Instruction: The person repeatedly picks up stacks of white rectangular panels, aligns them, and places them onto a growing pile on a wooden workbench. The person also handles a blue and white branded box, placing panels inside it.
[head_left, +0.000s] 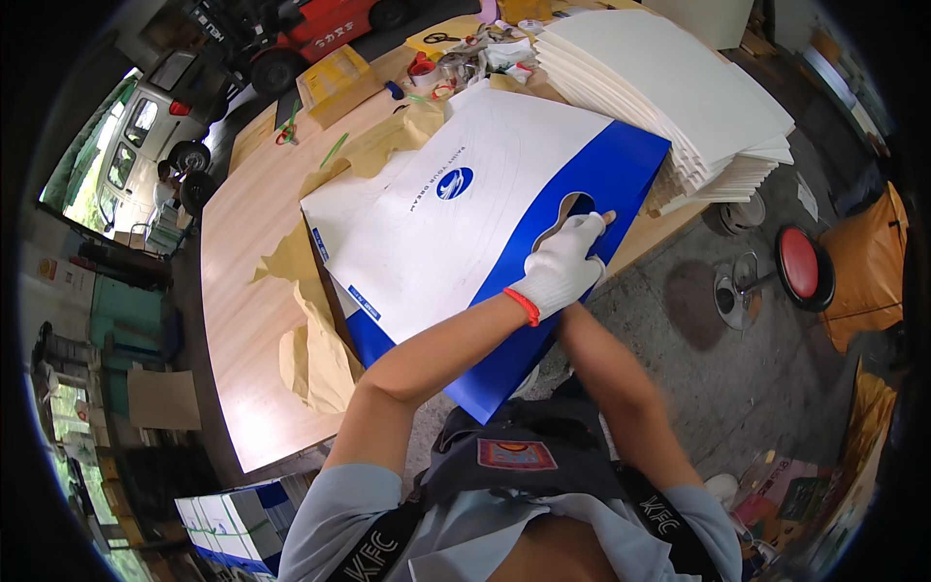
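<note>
A large flat carton (407,223), white with a wavy blue band and a round blue emblem, lies tilted over the table's near edge. A rounded cut-out (576,206) opens in its blue band. My left hand (562,260), in a white knit glove with a red cuff, is closed on the carton beside this cut-out. A bare fingertip shows past the glove. My right forearm (606,354) reaches up to the carton's near edge; its hand is hidden behind the carton and the left glove. Crumpled brown paper (315,359) sticks out along the carton's left side.
The wooden table (247,349) carries a stack of white boards (669,87) at the back right. Tape rolls (423,70), scissors and a yellow-wrapped packet (337,82) lie at the far side. A red stool (800,264) stands to the right. A red forklift (325,29) is behind.
</note>
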A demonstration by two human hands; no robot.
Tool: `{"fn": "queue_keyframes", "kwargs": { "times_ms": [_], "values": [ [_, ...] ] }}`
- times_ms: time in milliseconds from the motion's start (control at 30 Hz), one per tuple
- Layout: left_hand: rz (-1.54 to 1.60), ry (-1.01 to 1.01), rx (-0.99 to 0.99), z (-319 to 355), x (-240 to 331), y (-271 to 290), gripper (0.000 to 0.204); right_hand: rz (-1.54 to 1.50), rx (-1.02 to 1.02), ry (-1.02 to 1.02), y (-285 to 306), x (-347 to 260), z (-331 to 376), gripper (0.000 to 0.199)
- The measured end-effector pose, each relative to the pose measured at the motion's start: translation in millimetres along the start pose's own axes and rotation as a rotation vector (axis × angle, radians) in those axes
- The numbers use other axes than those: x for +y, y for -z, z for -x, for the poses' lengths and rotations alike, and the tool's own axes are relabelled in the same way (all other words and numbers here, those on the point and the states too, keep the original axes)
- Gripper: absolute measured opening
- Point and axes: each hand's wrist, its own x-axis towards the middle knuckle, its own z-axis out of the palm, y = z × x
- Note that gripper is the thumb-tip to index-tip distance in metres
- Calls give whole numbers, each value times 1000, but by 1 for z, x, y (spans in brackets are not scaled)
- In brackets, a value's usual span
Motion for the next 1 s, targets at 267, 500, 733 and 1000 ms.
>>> {"fn": "queue_keyframes", "kwargs": {
  "times_ms": [267, 500, 733, 1000],
  "values": [
    [34, -48, -49, 39, -28, 5, 72, 68, -189, -187, 7, -4, 10, 44],
    [338, 397, 641, 166, -182, 50, 62, 723, -655, -927, 37, -102, 120, 38],
    [739, 470, 1205, 199, -180, 40, 71, 434, -390, -742, -17, -44, 155, 31],
    [1169, 841, 834, 184, -148, 60, 31, 480, -671, -763, -36, -110, 137, 24]
  ]
}}
